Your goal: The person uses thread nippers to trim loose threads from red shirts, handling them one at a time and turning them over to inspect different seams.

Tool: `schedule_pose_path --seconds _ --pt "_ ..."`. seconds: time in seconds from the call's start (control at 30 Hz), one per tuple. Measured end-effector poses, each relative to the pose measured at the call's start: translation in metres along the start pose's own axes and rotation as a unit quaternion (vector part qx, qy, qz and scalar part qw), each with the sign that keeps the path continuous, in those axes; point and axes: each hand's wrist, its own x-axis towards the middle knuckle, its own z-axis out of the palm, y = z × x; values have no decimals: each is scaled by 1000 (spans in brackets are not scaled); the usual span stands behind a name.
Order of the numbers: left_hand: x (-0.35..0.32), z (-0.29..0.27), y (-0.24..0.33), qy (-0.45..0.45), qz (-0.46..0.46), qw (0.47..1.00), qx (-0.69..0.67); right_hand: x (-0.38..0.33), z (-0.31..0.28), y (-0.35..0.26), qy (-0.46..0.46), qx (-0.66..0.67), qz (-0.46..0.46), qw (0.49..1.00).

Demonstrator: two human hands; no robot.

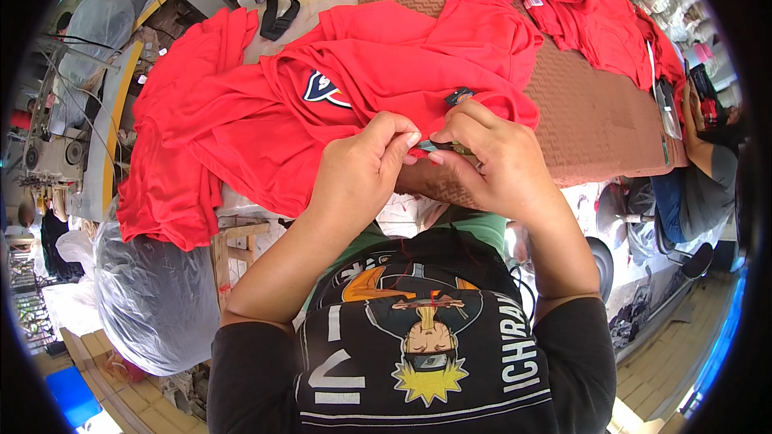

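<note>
The left hand [374, 149] has its thumb and pointing finger pinched together on a bit of the red shirt [265, 116]. The right hand [503, 153] has its fingers closed around a small tool [426, 145], with the thumb below and the other fingers bent over the top. The tool looks like little snips, but the fingers hide most of it, so I can't tell for sure.

The thin grey end of the tool points at the left thumb and sits right by the pinched cloth. The two hands are close, with just a small gap between their fingertips. I think the left one pinches so the cloth can't slip, and the right one grips low down so the tip can be aimed well.

Most of the shirt lies past the fingers and off to their left, on the brown table [595, 116]. The table likely takes the weight, so the fingers need to hold only a small part. A badge [326, 90] faces up, past the left fingers. A dark patch [459, 96] is just past the right fingers.

More red cloth [595, 40] lies farther past the right fingers, maybe put there to leave room near the hands. A black strap [277, 18] is far past the left fingers. Another person [708, 169] sits well off to the right.
</note>
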Motion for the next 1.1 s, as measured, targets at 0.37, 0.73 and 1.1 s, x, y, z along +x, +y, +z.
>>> schedule_pose_path --seconds 0.37,0.73,1.1 --pt "5 -3 -26 19 -29 994 -107 -11 31 7 59 184 129 973" --pt "20 -21 -6 -110 177 977 54 -8 23 10 -9 401 218 890" --pt "19 -14 -3 -138 31 990 24 0 2 19 -80 420 268 863"
